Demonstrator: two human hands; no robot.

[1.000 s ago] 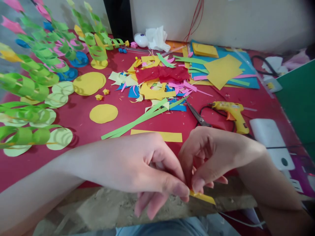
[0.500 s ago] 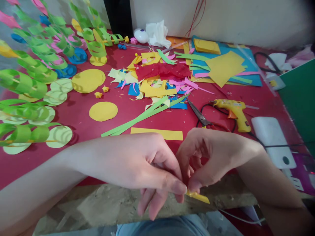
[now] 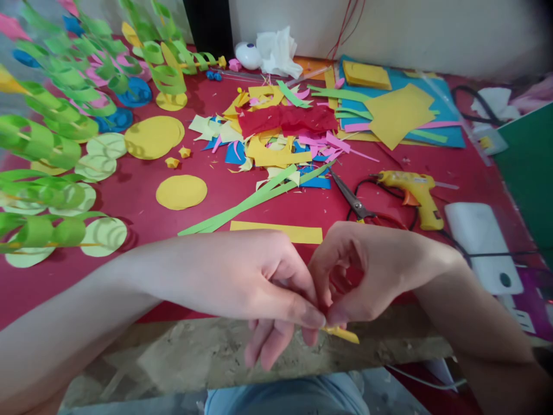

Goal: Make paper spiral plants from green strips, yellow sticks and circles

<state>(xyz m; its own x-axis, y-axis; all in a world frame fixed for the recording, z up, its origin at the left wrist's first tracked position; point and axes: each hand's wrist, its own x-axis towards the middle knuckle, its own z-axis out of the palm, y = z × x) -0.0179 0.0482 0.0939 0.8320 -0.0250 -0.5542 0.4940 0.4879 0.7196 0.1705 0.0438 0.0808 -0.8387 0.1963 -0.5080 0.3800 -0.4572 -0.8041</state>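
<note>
Over the table's front edge, my left hand (image 3: 263, 288) and my right hand (image 3: 363, 276) meet at the fingertips. Both pinch a small yellow paper strip (image 3: 344, 334), rolled or folded narrow, whose free end sticks out to the lower right. The rest of it is hidden by my fingers. Just beyond my hands lies a flat yellow paper strip (image 3: 298, 233). Scissors (image 3: 355, 203) with red handles rest behind my right hand. Two long green paper strips (image 3: 242, 212) lie crossed behind my left hand.
Green paper spirals on round bases (image 3: 103, 237) crowd the left side. Yellow paper discs (image 3: 181, 192) and small yellow stars (image 3: 172, 163) lie near them. Coloured scraps (image 3: 276, 153) are heaped mid-table. To the right are a yellow glue gun (image 3: 415, 193) and a white box (image 3: 481, 245) with cables.
My joined hands have shifted slightly up and left with the yellow strip, so its free end sits a little higher. Both keep their pinch. The camera view has moved slightly.
</note>
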